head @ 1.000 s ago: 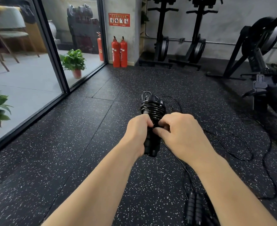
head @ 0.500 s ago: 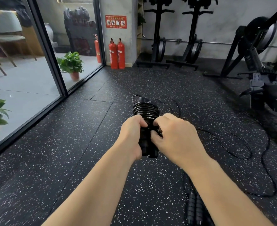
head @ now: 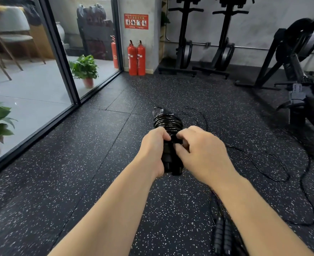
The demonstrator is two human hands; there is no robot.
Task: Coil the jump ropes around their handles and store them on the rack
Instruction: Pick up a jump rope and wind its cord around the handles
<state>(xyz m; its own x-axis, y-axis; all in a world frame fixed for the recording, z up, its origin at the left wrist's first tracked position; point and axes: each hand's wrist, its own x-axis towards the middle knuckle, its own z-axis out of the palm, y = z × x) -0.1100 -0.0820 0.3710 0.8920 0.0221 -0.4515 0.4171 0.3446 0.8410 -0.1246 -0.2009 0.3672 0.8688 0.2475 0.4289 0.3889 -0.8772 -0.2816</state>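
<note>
Your left hand (head: 153,150) grips the paired black handles (head: 171,159) mid-shaft; your right hand (head: 201,154) is pressed against the same bundle from the other side, fingers curled at the cord, apparently pinching it just below the coil (head: 168,122). So both hands are together, clamped on the one jump rope, held in the air above the speckled floor (head: 78,163). The coil sits on the far end of the handles, just beyond your knuckles; a small loop pokes out past it. The cord looks thin, glossy and springy, so it'll likely slip and unwind if tension drops. Keep a thumb on the last turn. The handles look ribbed and rigid, and light: that's your hold point, not the cord. The loose cord (head: 274,172) trails on the floor to the right of the handles. A second pair of handles (head: 222,235) lies on the floor below your right forearm, uncoiled. Can't tell which pair the loose cord belongs to. No rack identifiable in view.
</note>
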